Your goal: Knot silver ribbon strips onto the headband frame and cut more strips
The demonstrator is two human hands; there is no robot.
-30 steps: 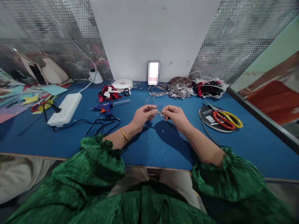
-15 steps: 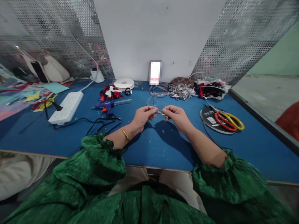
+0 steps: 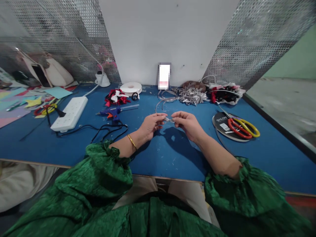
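Observation:
Between my fingertips is a small piece of silvery grey ribbon (image 3: 169,120), too small to make out its exact shape. My left hand (image 3: 152,124), with a gold bangle at the wrist, pinches its left end. On the other side my right hand (image 3: 187,123) pinches the right end. Both hands are held just above the blue table (image 3: 158,158). Behind them loose loops of grey ribbon (image 3: 168,96) lie by a pile of grey ribbon bows (image 3: 192,95).
Left are a blue glue gun (image 3: 113,112), red and black bows (image 3: 116,97), a white ribbon spool (image 3: 130,88) and a power strip (image 3: 69,113). Scissors (image 3: 243,127) rest on a black spool (image 3: 225,126) at right. A blurred-out phone (image 3: 164,76) leans on the white panel (image 3: 143,39).
My hands stay almost in place, still pinching the ribbon, with a slight shift of the fingers. A red shape at the far right edge has gone from view.

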